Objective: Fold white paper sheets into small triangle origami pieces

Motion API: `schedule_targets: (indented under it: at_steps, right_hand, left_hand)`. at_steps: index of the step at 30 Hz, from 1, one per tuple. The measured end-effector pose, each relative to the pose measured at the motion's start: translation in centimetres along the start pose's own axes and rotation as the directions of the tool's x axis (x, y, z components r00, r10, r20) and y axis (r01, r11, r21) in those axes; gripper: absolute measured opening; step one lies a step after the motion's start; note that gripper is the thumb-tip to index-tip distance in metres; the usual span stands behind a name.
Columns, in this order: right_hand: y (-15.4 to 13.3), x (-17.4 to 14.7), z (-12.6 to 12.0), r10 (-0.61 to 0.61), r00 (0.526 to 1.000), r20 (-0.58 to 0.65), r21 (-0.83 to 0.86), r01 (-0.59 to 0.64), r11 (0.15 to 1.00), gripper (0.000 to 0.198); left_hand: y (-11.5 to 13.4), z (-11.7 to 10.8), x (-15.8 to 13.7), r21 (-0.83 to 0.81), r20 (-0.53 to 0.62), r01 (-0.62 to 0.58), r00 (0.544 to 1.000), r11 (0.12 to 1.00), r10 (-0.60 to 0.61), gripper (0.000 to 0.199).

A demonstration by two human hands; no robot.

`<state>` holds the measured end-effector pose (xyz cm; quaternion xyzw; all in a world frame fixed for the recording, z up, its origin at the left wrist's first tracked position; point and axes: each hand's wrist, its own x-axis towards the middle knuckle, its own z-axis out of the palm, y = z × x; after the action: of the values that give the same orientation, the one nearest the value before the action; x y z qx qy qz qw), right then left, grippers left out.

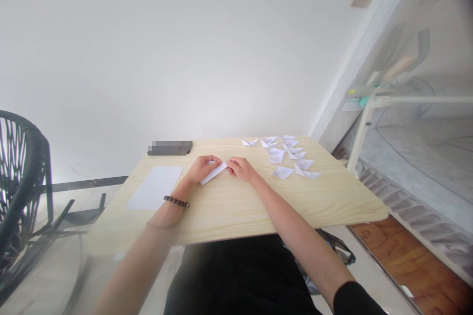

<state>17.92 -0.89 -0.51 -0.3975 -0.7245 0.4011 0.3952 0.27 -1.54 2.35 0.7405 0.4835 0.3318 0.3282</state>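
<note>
A folded white piece of paper (213, 173) slants between my hands, just above or on the table; which of the two I cannot tell. My left hand (202, 168) grips its upper left side with thumb and fingers. At its right tip, my right hand (239, 168) pinches the corner with curled fingers. Several folded paper boats (284, 172) sit on the right part of the table, grouped in loose rows toward the back. To the left of my left hand lies a flat stack of white paper sheets (155, 187).
The light wooden table (229, 211) stands against a white wall. A dark, pixelated object (170, 148) rests at its back left edge. A black woven chair (25, 182) is at the left, and a white metal frame (364, 128) at the right.
</note>
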Motion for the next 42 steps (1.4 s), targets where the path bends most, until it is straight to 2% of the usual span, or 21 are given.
schedule_targets:
  at_steps: [3,10,20,42]
  right_hand:
    - [0.15,0.01,0.19,-0.023,0.999,-0.044,-0.064,0.02,0.998,0.022]
    - [0.14,0.04,0.13,0.025,0.999,-0.047,-0.046,-0.027,0.999,0.021]
    - [-0.29,-0.19,0.27,-0.057,0.995,-0.076,-0.183,0.043,0.982,0.026]
    - [-0.35,-0.12,0.37,-0.039,0.995,-0.093,-0.178,0.022,0.984,0.024]
  left_hand:
    - [-0.06,0.12,0.06,0.009,-0.004,-0.019,1.0,1.0,0.019,0.037]
    - [-0.46,0.47,0.28,-0.032,0.016,-0.071,0.997,0.997,0.071,0.035]
    - [-0.51,0.63,0.34,-0.037,0.016,-0.05,0.999,0.998,0.051,0.036]
    - [-0.68,0.55,0.38,-0.08,0.05,-0.065,0.996,0.995,0.069,0.033]
